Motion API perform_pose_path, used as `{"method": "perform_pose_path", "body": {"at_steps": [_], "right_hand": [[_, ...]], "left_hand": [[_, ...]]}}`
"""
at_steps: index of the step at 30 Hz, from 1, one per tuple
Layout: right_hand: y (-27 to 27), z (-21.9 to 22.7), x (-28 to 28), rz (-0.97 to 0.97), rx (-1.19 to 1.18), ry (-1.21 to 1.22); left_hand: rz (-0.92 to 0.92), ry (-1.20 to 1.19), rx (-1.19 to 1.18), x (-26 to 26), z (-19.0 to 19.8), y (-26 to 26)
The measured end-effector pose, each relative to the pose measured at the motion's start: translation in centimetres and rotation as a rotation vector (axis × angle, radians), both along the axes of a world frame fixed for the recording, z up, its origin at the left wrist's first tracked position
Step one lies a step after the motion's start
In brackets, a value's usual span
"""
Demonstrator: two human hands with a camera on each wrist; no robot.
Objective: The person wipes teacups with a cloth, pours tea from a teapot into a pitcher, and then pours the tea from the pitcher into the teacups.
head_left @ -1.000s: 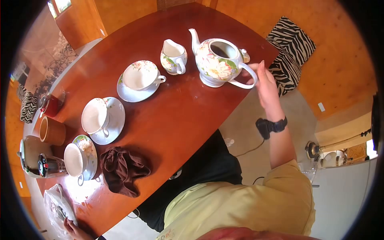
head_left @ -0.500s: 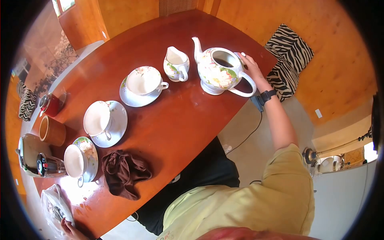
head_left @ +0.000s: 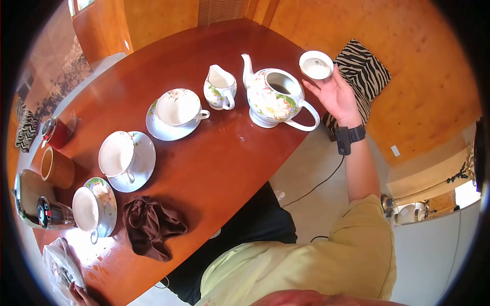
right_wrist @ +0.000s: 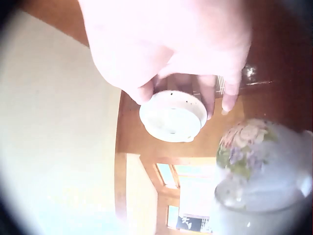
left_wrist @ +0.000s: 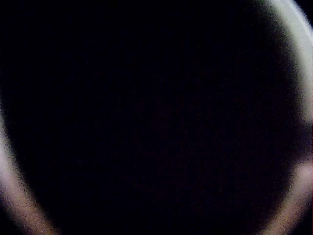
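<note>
My right hand (head_left: pixel 338 99) pinches a white teapot lid (head_left: pixel 316 65), raised to the right of the teapot, with its hollow underside turned toward the head view. In the right wrist view thumb and fingers grip the lid (right_wrist: pixel 173 117) by its edge. The floral teapot (head_left: pixel 273 102) stands uncovered on the table, spout pointing away to the left and handle toward me. At the lower left, my left hand (head_left: pixel 80 295) rests with loose fingers against a clear plastic bag (head_left: pixel 61 268); most of the hand is cut off. The left wrist view is almost wholly dark.
Left of the teapot stand a floral creamer (head_left: pixel 220 87) and three teacups on saucers, the nearest to it a cup (head_left: pixel 178 108). A brown cloth (head_left: pixel 153 227) lies crumpled near the front edge. Jars and a brown pot (head_left: pixel 57 168) line the far left side of the table (head_left: pixel 214 168).
My right hand moved from beside the teapot's handle to behind the pot, took the lid there, and has lifted it up and to the right. The left hand has hardly moved.
</note>
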State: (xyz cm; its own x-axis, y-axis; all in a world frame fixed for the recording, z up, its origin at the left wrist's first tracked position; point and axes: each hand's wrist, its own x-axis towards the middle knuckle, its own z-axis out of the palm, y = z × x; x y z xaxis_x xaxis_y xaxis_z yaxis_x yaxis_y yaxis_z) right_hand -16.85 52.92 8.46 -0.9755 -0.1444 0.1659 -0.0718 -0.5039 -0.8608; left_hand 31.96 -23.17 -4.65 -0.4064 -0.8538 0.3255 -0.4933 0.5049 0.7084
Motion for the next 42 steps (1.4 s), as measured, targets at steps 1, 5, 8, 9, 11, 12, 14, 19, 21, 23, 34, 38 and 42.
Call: {"method": "perform_pose_path", "body": {"at_steps": [1, 5, 8, 9, 11, 12, 14, 19, 21, 23, 34, 38, 42], "right_hand": [[-0.7, 0.6, 0.2, 0.03, 0.022, 0.042], [-3.3, 2.4, 1.2, 0.052, 0.588, 0.334], [-4.7, 2.1, 1.4, -0.028, 0.979, 0.494], [-4.9, 1.8, 1.4, -0.063, 1.219, 0.623], [-6.2, 1.9, 2.8, -0.068, 1.238, 0.629], [-6.5, 1.8, 3.2, -0.09, 1.278, 0.622], [-6.9, 1.7, 4.1, -0.099, 1.318, 0.618], [-7.5, 0.8, 5.2, -0.199, 1.511, 0.743], [-7.5, 0.7, 5.1, -0.212, 1.58, 0.741], [-7.8, 0.1, 5.4, -0.299, 1.499, 0.778], [-8.7, -6.9, 6.3, -0.532, 0.01, 0.101], [-6.3, -4.8, 4.6, -0.488, 0.016, 0.038], [-5.5, -1.9, 4.1, -0.498, 0.238, 0.028]], "left_hand": [[-0.01, -0.008, -0.017, 0.2, -0.2, -0.6], [-0.03, -0.029, -0.086, 1.6, -1.0, -2.7], [-0.044, -0.047, -0.137, 2.8, -1.7, -3.8], [-0.051, -0.054, -0.154, 3.0, -1.9, -4.1], [-0.067, -0.069, -0.189, 3.4, -1.9, -4.1], [-0.065, -0.07, -0.189, 3.4, -1.9, -4.0], [-0.055, -0.015, -0.158, 3.1, -1.9, -3.5], [-0.1, 0.007, -0.068, 4.1, -2.7, -5.5], [-0.101, 0.014, -0.055, 3.9, -2.7, -5.3], [-0.122, 0.024, -0.058, 3.7, -2.4, -4.9], [-0.086, 0.037, -0.111, 3.3, -2.0, -3.3], [-0.08, 0.087, -0.107, 2.8, -1.6, -2.3], [-0.053, 0.091, -0.124, 2.0, -0.9, -1.0]]}}
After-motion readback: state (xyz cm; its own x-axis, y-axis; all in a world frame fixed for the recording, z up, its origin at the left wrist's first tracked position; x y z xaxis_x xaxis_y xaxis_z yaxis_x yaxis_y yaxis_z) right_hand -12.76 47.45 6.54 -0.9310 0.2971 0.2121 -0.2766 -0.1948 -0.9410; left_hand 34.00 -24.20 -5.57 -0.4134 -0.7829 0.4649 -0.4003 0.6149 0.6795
